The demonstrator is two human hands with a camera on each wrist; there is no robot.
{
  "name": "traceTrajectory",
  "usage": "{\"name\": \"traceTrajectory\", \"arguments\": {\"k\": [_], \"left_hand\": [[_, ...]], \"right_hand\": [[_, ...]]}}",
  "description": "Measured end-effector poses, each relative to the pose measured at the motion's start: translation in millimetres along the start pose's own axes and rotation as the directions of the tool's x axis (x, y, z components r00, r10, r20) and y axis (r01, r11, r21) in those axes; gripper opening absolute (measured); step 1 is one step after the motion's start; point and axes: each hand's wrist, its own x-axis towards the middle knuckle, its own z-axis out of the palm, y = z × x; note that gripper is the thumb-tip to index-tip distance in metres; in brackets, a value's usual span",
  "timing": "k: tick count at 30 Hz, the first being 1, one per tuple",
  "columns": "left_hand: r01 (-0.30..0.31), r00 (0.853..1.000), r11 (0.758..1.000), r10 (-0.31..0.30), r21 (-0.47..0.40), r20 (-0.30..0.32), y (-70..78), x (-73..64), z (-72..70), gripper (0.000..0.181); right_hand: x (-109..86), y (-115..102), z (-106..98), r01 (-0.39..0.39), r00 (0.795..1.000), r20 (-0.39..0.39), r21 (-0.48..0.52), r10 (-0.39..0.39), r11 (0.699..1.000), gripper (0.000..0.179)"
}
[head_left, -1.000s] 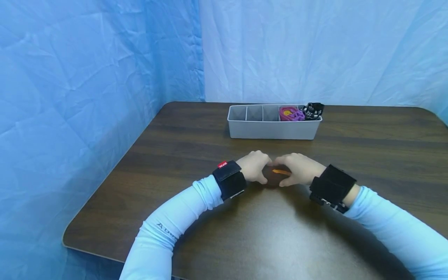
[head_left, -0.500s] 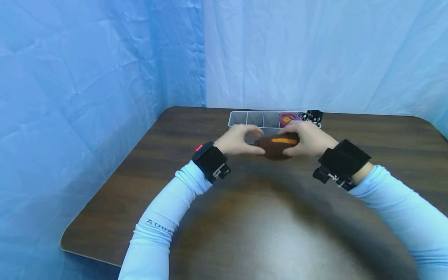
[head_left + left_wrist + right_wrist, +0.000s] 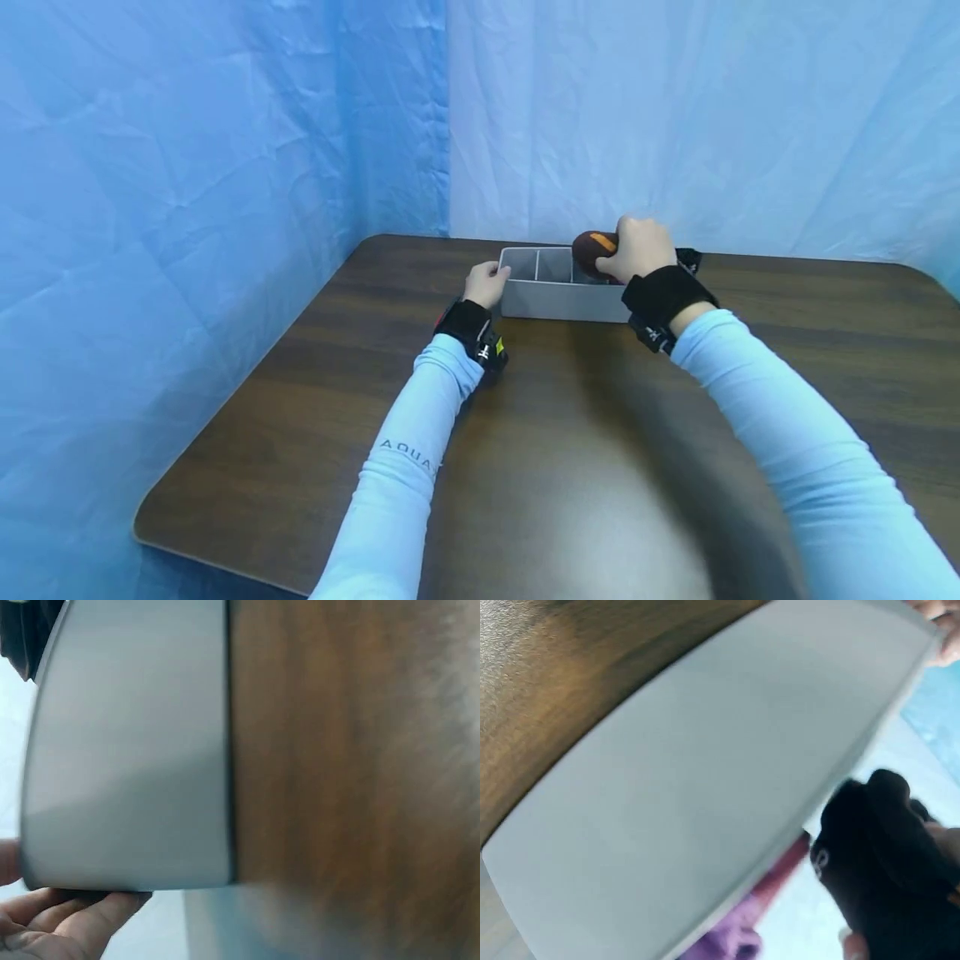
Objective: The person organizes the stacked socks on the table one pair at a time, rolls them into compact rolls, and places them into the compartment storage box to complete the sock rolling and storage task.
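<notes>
A long grey divided box [image 3: 562, 302] stands toward the back of the table. My left hand [image 3: 483, 284] holds its left end, the thumb at the rim and the fingers against the outside of the end wall, as the left wrist view shows. Over the box's middle, my right hand [image 3: 647, 248] grips a rolled-up dark brown cloth bundle [image 3: 587, 252] with an orange stripe, like balled socks. In the right wrist view the bundle [image 3: 877, 877] looks nearly black, with a small white mark, beside the rim. My right hand hides the box's right part in the head view.
Purple and pink fabric [image 3: 731, 930] pokes above the box rim in the right wrist view. A black patterned cloth [image 3: 688, 259] shows at the box's right end. Blue sheeting [image 3: 637, 117] hangs behind and left of the dark wooden table [image 3: 300, 433].
Both hands have moved forward from the middle of the table. The right hand has carried the bundle up over the box, while the left has left the bundle and taken hold of the box's left end.
</notes>
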Motion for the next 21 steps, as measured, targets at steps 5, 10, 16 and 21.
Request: {"name": "traceTrajectory", "arguments": {"k": [5, 10, 16, 21], "left_hand": [[-0.019, 1.000, 0.994, 0.021, -0.109, 0.017, -41.8, 39.7, 23.1, 0.048], [0.019, 0.998, 0.987, -0.010, -0.161, 0.056, -50.1, 52.8, 25.1, 0.046], [0.025, 0.998, 0.989, -0.015, -0.146, 0.067, -42.6, 46.6, 17.5, 0.040], [0.010, 0.998, 0.988, -0.001, -0.153, 0.058, -14.1, 15.4, -0.5, 0.039]], "right_hand": [[2.7, -11, 6, -0.021, 1.000, -0.024, -0.105, 0.018, 0.994, 0.038], [4.1, -21, 11, 0.042, 0.998, -0.039, -0.199, -0.051, 0.979, 0.037], [7.7, -31, 16, 0.121, 0.990, -0.031, -0.281, -0.135, 0.952, 0.019], [12.7, -30, 17, 0.219, 0.975, 0.105, -0.267, -0.197, 0.938, 0.017]]}}
